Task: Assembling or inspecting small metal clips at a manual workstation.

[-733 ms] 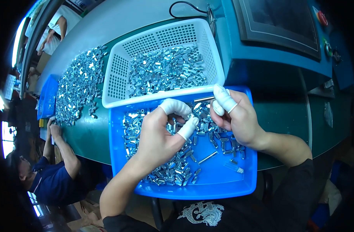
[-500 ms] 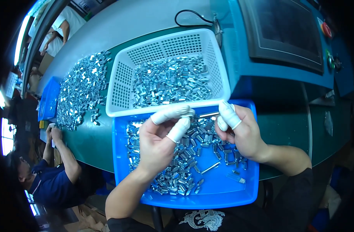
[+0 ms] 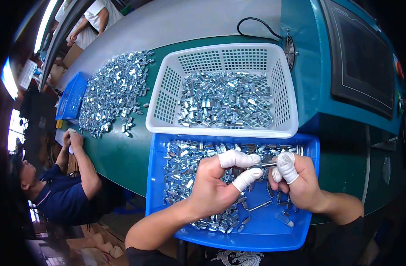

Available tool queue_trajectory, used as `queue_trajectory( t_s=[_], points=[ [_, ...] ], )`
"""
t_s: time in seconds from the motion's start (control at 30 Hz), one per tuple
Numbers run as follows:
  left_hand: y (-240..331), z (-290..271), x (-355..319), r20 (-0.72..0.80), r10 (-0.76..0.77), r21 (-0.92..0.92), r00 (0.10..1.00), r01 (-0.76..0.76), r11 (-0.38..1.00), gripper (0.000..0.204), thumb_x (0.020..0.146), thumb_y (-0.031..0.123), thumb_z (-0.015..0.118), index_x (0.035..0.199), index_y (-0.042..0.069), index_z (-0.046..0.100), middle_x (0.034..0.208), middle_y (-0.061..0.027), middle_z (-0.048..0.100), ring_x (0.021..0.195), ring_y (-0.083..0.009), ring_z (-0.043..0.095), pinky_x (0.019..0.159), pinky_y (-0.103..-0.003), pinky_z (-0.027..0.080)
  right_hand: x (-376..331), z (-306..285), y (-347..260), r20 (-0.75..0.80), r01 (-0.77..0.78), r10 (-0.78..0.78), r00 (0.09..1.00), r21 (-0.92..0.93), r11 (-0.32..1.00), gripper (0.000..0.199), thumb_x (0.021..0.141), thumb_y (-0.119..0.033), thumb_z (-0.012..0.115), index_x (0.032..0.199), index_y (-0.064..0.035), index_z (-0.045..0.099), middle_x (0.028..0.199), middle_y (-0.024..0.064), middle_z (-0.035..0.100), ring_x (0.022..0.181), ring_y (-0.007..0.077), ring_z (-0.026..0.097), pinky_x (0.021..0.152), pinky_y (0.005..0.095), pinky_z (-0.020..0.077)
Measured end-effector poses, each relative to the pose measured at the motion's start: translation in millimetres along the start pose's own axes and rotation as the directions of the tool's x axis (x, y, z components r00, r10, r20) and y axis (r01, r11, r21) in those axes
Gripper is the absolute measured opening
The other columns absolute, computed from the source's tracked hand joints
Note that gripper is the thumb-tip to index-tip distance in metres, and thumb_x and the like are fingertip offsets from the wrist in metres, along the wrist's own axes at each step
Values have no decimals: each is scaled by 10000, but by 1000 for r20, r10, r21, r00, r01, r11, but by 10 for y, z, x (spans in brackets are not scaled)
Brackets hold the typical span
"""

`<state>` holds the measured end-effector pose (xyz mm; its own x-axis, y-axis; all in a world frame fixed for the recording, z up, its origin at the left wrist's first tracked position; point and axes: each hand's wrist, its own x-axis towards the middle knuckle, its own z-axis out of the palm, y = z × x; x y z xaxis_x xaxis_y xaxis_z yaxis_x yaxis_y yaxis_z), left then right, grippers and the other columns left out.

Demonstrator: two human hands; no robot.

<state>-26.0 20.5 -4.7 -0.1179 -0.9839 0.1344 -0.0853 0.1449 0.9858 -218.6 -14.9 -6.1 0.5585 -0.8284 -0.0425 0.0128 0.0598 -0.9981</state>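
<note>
My left hand (image 3: 207, 190), with white covers on thumb and forefinger, pinches a small metal piece that is mostly hidden between the fingertips; it resembles the hex pieces below. My right hand (image 3: 304, 184), also with white-covered fingertips, grips a thin metal rod (image 3: 269, 165). The rod's left end meets the piece at my left fingertips. Both hands are above a blue tray (image 3: 260, 237) holding many short hexagonal metal pieces (image 3: 180, 166). Another metal rod (image 3: 259, 205) lies on the tray floor, near a small clear tube (image 3: 283, 219).
Behind the tray stands a white perforated basket (image 3: 223, 131) of similar pieces. A loose heap (image 3: 112, 93) spreads on the green table at left, beside a blue bin (image 3: 71, 98). At right is a teal machine with a screen (image 3: 360, 57). A co-worker (image 3: 63, 195) sits at left.
The view has shifted, so the table things sit farther right. My hands have come closer together over the tray, and the rod now reaches the piece in my left fingers.
</note>
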Motion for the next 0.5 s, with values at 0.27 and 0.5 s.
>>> queue_trajectory(
  t_s=[0.27, 0.5],
  points=[
    [-19, 107, -68, -78, 5, -90, 997, -12, 996, 192, 800, -43, 652, 987, -36, 608, 941, -118, 638, 873, -175, 635, 781, -287, 520, 1, 13, -25, -1, -96, 96, 995, -17, 995, 364, 986, -306, 366, 849, -24, 550, 589, 47, 551, 441, 55, 401, 421, 197, 322],
    [-4, 127, -42, 11, -95, -192, 995, 95, 977, 201, 765, -16, 690, 959, -22, 637, 878, -140, 656, 820, -184, 645, 709, -272, 511, -33, 21, -31, 25, -147, 148, 989, -30, 989, 465, 984, -341, 340, 717, -25, 553, 541, 51, 542, 414, 59, 409, 399, 202, 309]
  ],
)
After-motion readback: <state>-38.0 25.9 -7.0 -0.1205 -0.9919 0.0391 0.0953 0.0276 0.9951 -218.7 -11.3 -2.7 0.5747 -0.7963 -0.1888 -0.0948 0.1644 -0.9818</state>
